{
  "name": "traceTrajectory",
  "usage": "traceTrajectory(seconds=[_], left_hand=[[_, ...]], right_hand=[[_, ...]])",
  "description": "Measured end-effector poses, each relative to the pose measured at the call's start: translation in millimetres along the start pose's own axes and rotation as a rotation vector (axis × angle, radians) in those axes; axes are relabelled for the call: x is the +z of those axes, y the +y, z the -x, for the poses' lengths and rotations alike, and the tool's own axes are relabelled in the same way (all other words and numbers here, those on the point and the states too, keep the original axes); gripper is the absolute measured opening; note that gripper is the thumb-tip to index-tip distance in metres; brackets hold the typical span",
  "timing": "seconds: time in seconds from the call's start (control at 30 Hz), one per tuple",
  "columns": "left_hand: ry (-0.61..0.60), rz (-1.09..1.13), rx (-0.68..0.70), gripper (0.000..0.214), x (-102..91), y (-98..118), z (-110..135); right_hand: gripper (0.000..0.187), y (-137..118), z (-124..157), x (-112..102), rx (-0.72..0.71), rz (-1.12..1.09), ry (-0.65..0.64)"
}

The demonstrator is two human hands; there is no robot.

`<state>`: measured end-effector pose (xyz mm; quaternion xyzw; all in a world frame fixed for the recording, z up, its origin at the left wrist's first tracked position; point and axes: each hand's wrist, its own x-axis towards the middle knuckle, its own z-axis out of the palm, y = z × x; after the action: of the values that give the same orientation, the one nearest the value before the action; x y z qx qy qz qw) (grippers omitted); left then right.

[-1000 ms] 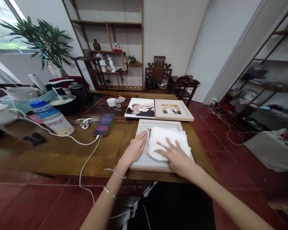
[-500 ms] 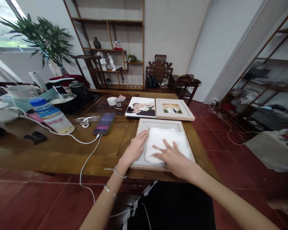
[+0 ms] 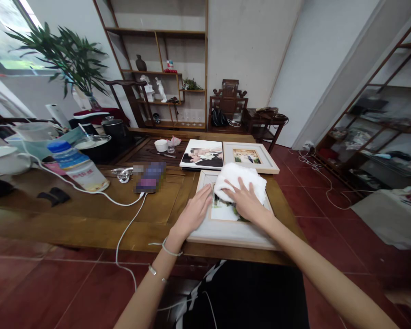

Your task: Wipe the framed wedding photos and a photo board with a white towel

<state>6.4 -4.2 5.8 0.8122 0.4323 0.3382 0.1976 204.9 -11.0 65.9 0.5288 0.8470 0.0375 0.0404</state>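
A light wooden picture frame (image 3: 226,233) lies flat at the near edge of the table, its picture partly showing. On its left border rests my left hand (image 3: 196,208), flat with fingers stretched out. My right hand (image 3: 248,198) presses a white cloth (image 3: 241,176) against the upper part of the frame, fingers spread over the fabric. The cloth is bunched and covers the top of the picture, reaching past the frame's far edge.
Behind lie a photo panel (image 3: 202,154) and a second picture frame (image 3: 269,157). To the left are a phone (image 3: 151,177) on a white cable, a bottle with a blue cap (image 3: 80,167), a white cup (image 3: 160,145) and a dark pot (image 3: 114,130).
My right hand has pushed the white cloth away from me, up the frame, uncovering the lower part of the picture. My left hand has stayed on the left border.
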Motion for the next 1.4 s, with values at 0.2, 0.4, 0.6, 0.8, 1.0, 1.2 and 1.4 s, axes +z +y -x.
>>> traceTrajectory(seconds=[0.2, 0.4, 0.6, 0.8, 1.0, 1.2, 1.4], left_hand=[[0.135, 0.125, -0.014, 0.05, -5.1, 3.7, 2.0], [0.084, 0.119, 0.006, 0.052, -4.1, 2.1, 3.7], [-0.049, -0.031, 0.01, 0.045, -1.6, 1.8, 3.2], [-0.039, -0.103, 0.013, 0.044, 5.1, -3.3, 3.4], [-0.055, -0.124, -0.007, 0.045, 5.1, -2.9, 3.0], [-0.05, -0.12, 0.015, 0.041, 3.1, -2.2, 0.6], [-0.061, -0.097, 0.009, 0.04, 0.6, 1.0, -0.9]], right_hand=[[0.069, -40.5, -14.1, -8.7, -0.083, -0.022, -0.067], [0.074, -59.0, 52.0, -17.8, -0.241, -0.089, -0.189], [0.076, -17.4, 87.8, -19.5, -0.177, -0.144, -0.182], [0.08, 45.8, 107.0, -30.5, -0.064, -0.297, -0.207], [0.076, 64.5, 51.1, -53.8, 0.124, -0.275, 0.296], [0.081, 9.9, -32.9, -24.3, -0.192, -0.034, 0.233], [0.079, 11.8, -38.2, 2.2, -0.216, -0.017, 0.079]])
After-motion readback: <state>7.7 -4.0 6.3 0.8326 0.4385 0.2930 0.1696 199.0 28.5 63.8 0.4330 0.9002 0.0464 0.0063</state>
